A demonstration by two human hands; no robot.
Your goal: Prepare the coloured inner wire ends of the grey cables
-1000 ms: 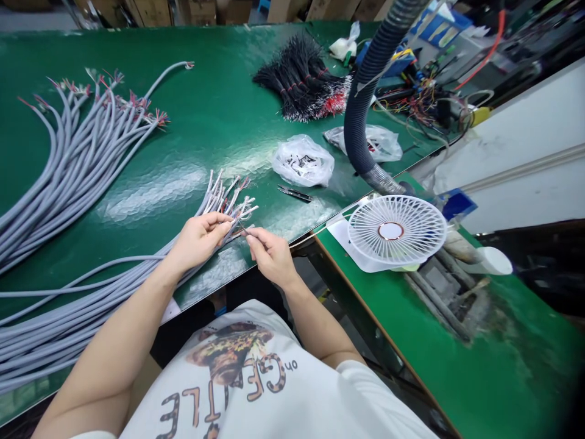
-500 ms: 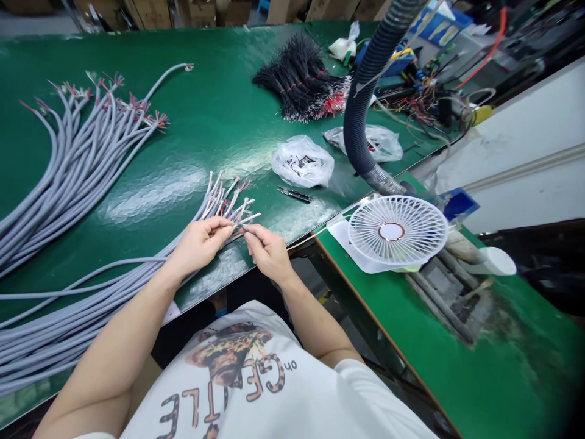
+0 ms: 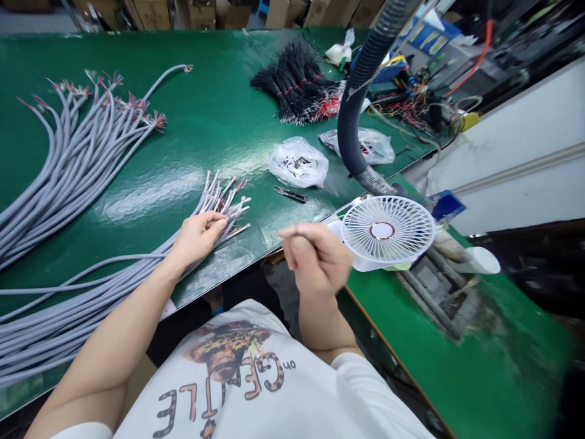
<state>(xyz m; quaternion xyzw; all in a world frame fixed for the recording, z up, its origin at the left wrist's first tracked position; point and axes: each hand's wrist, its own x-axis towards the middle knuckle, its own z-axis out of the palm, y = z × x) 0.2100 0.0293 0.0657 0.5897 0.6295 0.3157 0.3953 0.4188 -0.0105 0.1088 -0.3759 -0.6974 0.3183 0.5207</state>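
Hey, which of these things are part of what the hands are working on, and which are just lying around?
Being worked on:
left hand on the grey cable ends
right hand, raised, anything held too small to tell

Lying about:
tweezers
bag of small black bits
black wire bunch
white fan
ribbed hose

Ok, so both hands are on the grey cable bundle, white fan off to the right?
No: the right hand is off the grey cable bundle, raised beside the white fan, in the head view. The left hand is on the bundle.
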